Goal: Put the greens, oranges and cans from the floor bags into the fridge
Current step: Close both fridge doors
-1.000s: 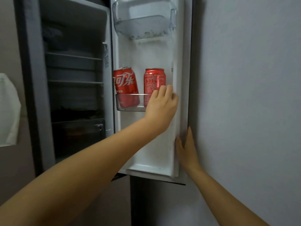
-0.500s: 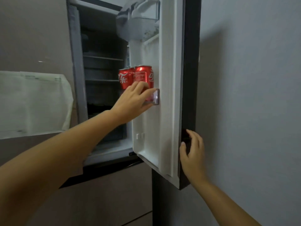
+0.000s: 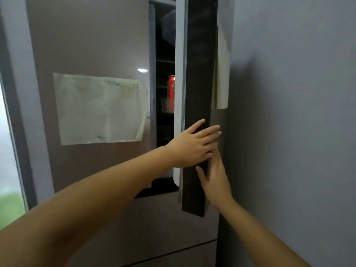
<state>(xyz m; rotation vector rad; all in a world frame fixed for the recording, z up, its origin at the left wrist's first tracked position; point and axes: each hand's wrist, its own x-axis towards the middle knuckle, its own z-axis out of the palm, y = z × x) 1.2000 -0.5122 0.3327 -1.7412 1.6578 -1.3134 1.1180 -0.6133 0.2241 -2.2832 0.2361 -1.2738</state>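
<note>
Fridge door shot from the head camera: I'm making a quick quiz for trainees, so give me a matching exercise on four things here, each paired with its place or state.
Things:
1. red can
2. fridge door
3. left hand
4. big paper sheet

Places or states:
A. stuck flat on the closed door to the left
B. seen through the narrow gap, standing in a door shelf
C. almost shut, its dark edge facing the camera
D. flat and open, fingers spread across the door's edge, above the right hand

Pairs: 1-B, 2-C, 3-D, 4-A
</note>
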